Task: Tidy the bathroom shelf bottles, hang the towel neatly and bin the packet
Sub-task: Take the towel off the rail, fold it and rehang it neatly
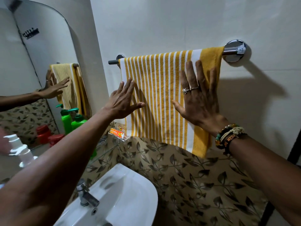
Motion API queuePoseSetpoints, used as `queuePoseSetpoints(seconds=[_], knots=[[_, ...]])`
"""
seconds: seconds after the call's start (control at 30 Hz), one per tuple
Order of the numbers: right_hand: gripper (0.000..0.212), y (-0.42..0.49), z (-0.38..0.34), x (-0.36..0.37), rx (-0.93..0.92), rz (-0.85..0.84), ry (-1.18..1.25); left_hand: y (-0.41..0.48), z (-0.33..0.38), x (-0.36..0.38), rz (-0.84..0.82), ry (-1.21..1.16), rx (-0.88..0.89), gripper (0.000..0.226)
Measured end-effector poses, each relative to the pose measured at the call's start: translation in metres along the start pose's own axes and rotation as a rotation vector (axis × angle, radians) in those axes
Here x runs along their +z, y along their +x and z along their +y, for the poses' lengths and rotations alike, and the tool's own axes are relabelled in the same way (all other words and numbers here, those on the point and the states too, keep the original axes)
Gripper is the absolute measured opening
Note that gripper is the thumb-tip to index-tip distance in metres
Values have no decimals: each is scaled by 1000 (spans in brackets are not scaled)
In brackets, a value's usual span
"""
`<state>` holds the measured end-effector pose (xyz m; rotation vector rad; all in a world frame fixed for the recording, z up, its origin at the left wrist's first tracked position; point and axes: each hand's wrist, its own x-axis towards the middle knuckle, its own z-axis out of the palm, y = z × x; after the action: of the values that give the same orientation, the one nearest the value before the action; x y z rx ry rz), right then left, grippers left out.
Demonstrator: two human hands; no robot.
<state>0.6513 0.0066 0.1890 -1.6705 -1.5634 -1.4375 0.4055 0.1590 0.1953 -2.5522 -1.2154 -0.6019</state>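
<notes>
A yellow-and-white striped towel (162,95) hangs over the chrome towel bar (232,50) on the white bathroom wall, spread across nearly the whole bar. Narrow vertical stripes cover most of it, and a broad white band and a solid yellow panel run down its right edge. The bottom hem slopes, sitting lower on the right than on the left. My left hand (123,103) lies flat on the towel's left edge, fingers straight and spread, gripping nothing. My right hand (200,101) presses flat on the right half, fingers fanned upward, also holding nothing; it wears two rings (190,89), with beaded bracelets (229,136) at the wrist. Just below the towel's lower left corner, an orange packet (118,132) lies on the glass shelf (104,152). Further left on the shelf stand a green pump bottle (79,122), a red-lidded jar (56,139) and a white spray bottle (21,150), before a mirror (32,54) that reflects the towel and hands. Below are a white basin (130,185) with a chrome tap (86,196) and leaf-patterned tiles (195,176)
</notes>
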Motion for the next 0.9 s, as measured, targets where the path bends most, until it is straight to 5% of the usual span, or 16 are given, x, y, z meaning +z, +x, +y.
queuePoseSetpoints(seconds=[0.43,0.9], knots=[[81,-58,-107,27,-360,-363,340,-100,-16,94,-152,13,-174,103],[80,-41,-206,125,-540,-429,688,-113,-58,153,-265,60,-356,88]])
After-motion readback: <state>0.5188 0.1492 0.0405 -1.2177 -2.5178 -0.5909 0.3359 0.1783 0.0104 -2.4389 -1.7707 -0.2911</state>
